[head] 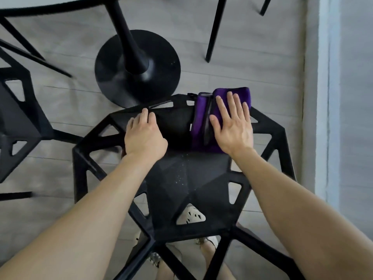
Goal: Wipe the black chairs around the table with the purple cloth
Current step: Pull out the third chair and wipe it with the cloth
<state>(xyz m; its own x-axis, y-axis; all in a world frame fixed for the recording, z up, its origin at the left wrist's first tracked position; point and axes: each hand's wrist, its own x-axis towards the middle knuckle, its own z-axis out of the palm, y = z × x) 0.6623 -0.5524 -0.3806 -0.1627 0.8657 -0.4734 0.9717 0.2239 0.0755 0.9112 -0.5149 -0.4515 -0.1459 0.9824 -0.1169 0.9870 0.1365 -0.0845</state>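
A black chair [187,184] with angular cut-outs fills the middle of the view, seen from above. The folded purple cloth [201,126] lies on the right part of its seat. My right hand [232,126] presses flat on the cloth, fingers spread and pointing away from me. My left hand [144,134] rests on the left side of the seat, fingers curled over its far edge. Fine pale specks dot the seat below the cloth.
A second black chair [18,118] stands at the left. The table's black pedestal base [137,65] sits just beyond the chair, its top edge [60,6] above. Legs of another chair [214,29] show at the top right. A pale wall [347,118] runs along the right.
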